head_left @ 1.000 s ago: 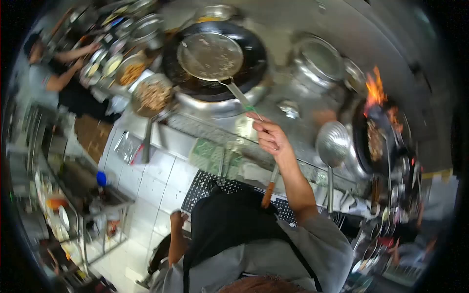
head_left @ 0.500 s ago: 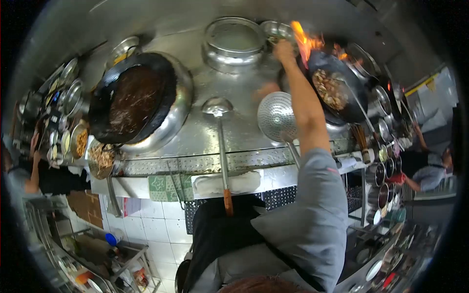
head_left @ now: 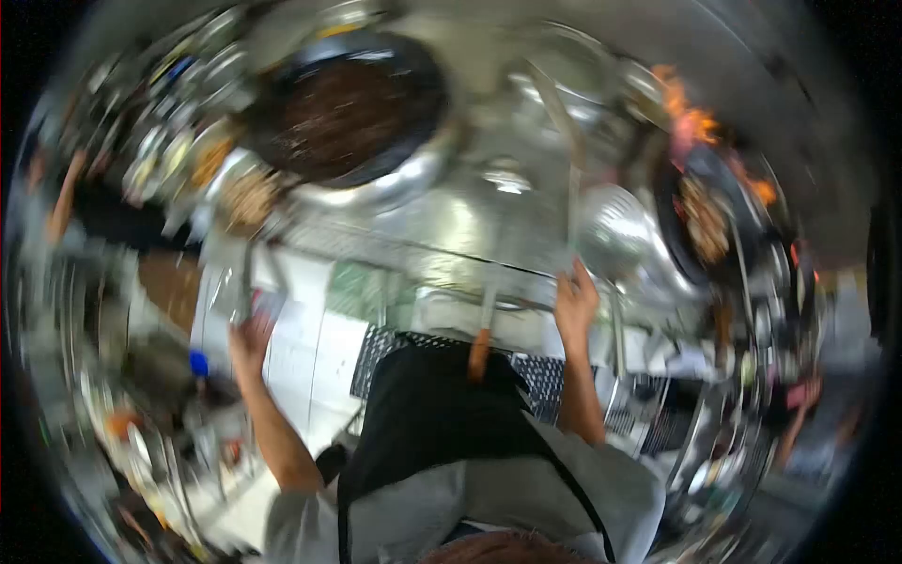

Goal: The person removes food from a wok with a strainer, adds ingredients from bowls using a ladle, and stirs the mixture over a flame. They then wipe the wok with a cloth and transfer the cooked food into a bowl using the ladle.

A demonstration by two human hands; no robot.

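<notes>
Head view: the strainer (head_left: 557,107) extends forward from right-hand fingers (head_left: 584,278).

A person's right hand (head_left: 575,305) holds a long utensil (head_left: 574,211) by its near end, above a steel range (head_left: 460,226). The left hand (head_left: 252,343) is at the handle of a pan (head_left: 248,263) with food (head_left: 250,197); blur hides whether it grips. Far left, a wok (head_left: 425,103) holds dark liquid. At right, flames (head_left: 691,113) rise beside another wok (head_left: 669,221). A ladle (head_left: 480,352) and a skimmer (head_left: 615,226) lie between the woks.
</notes>
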